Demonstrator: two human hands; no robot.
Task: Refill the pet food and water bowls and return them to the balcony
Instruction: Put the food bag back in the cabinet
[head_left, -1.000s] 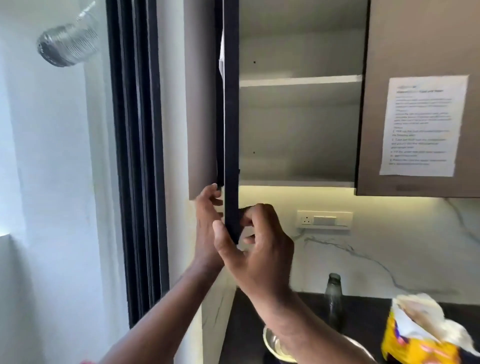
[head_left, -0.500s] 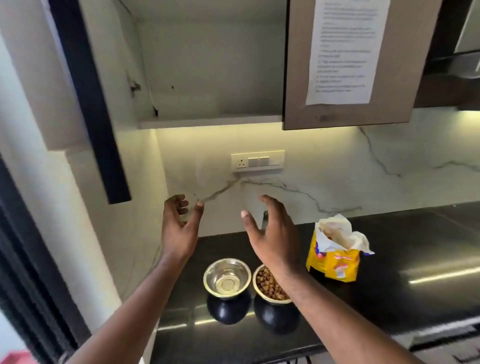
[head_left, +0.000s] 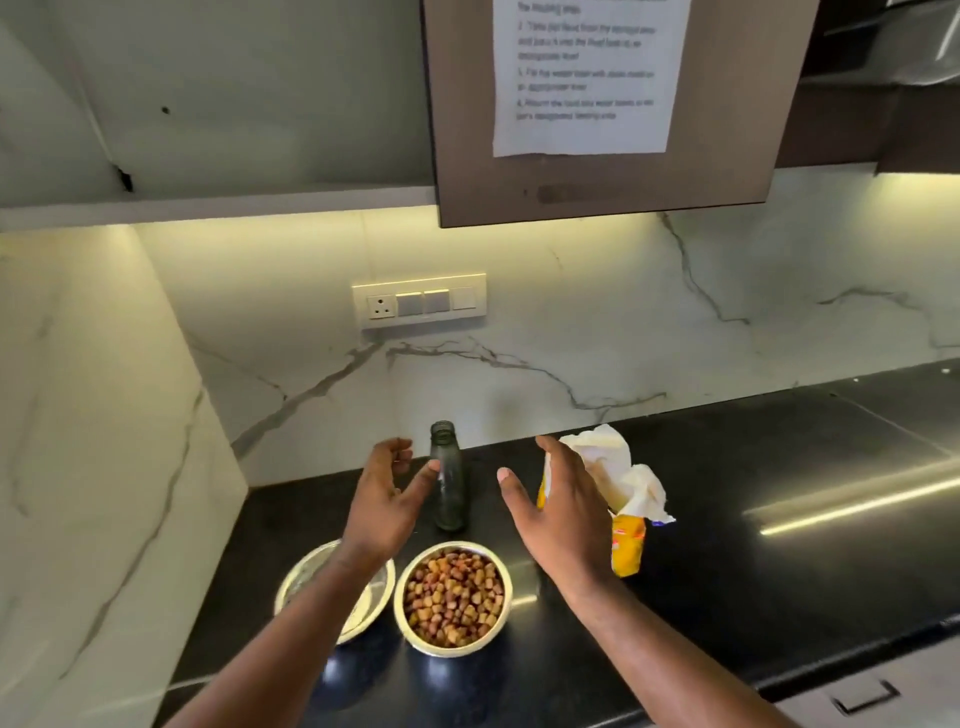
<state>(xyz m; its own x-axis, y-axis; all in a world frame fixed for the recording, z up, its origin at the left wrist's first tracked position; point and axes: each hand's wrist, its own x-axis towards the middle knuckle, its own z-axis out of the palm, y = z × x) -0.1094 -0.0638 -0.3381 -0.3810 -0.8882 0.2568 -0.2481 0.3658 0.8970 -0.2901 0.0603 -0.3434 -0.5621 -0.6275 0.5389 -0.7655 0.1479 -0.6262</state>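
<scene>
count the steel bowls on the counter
2. The bowl of kibble sits near the counter's front edge; the other steel bowl is right beside it on its left, partly hidden under the left forearm. No others show.

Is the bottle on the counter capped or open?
Open: the bottle stands upright with bare neck threads showing and no cap on top.

The surface (head_left: 779, 545) is glossy black stone, mirroring the light strips. Both bowls, the empty one (head_left: 304, 577) and the kibble-filled one (head_left: 453, 597), are shiny metal. The bottle (head_left: 448, 483) looks like smoky clear glass or plastic. The food bag (head_left: 626, 540) is glossy yellow plastic. White veined marble, polished, forms the backsplash (head_left: 571, 322). A matt paper sheet (head_left: 582, 78) hangs on the matt brown cabinet door (head_left: 467, 182).
</scene>
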